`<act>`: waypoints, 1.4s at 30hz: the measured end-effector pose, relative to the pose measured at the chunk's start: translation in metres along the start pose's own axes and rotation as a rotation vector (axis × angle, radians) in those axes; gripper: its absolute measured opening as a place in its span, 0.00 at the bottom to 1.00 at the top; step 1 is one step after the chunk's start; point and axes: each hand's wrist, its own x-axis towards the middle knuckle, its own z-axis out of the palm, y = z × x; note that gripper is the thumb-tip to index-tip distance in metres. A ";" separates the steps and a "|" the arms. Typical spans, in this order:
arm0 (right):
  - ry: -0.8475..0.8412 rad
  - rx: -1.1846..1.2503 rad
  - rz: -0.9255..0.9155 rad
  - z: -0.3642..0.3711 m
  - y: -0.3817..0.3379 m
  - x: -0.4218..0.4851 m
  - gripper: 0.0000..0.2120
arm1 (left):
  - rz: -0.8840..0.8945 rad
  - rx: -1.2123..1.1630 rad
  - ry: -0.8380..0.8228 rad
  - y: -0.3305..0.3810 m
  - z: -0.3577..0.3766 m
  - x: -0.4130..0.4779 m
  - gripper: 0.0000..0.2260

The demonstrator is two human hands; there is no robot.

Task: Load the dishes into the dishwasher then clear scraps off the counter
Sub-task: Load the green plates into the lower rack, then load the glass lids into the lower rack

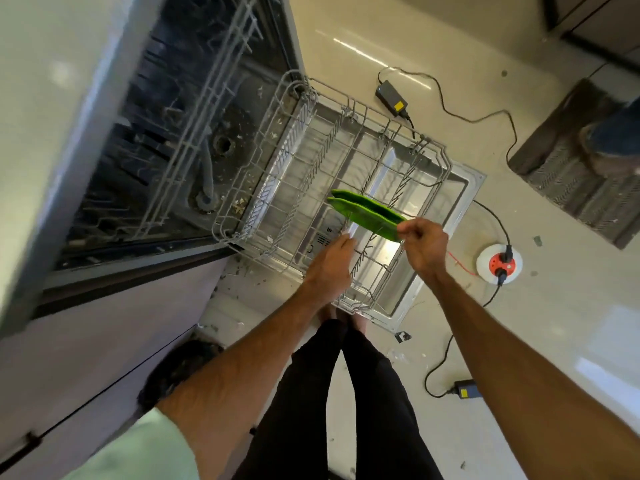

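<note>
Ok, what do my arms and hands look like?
The left hand and right hand are bare: no gloves, rings or watch visible. A pale mint-green sleeve ends near the left elbow; the right arm shows no sleeve.

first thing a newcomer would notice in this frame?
Two green plates stand on edge in the pulled-out lower rack, centre frame; the right hand pinches the nearer one's rim, and the left hand reaches into the rack beside them. Right of the open dishwasher, black cables and a red-and-white socket reel sprawl on the floor.
</note>
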 end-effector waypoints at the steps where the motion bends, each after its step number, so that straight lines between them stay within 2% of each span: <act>1: -0.028 0.023 -0.006 -0.002 -0.011 -0.015 0.11 | -0.014 -0.044 0.022 0.008 -0.012 -0.017 0.27; 5: -0.119 0.120 0.017 -0.014 -0.078 -0.084 0.20 | -0.092 -0.126 0.202 0.045 -0.073 -0.093 0.23; 10: -0.281 0.199 -0.175 -0.030 -0.188 -0.175 0.17 | 0.053 -0.151 0.548 0.079 -0.151 -0.195 0.18; 16: -0.544 0.103 -0.487 -0.031 -0.313 -0.287 0.09 | -0.094 -0.183 1.013 0.078 -0.226 -0.329 0.13; 18: -0.628 0.065 -0.556 -0.025 -0.347 -0.318 0.08 | -0.207 -0.199 1.177 0.068 -0.239 -0.376 0.12; 23: -0.818 -0.031 -0.697 -0.006 -0.409 -0.386 0.15 | -0.458 -0.380 1.455 0.037 -0.241 -0.472 0.13; 26: -0.902 -0.092 -0.729 0.005 -0.436 -0.426 0.12 | -0.538 -0.440 1.546 0.024 -0.233 -0.518 0.13; 31: -1.017 -0.164 -0.785 0.026 -0.453 -0.483 0.11 | -0.667 -0.533 1.595 0.005 -0.206 -0.577 0.14; 42: -1.186 -0.272 -0.909 0.102 -0.430 -0.620 0.11 | -0.913 -0.586 1.705 -0.043 -0.162 -0.703 0.12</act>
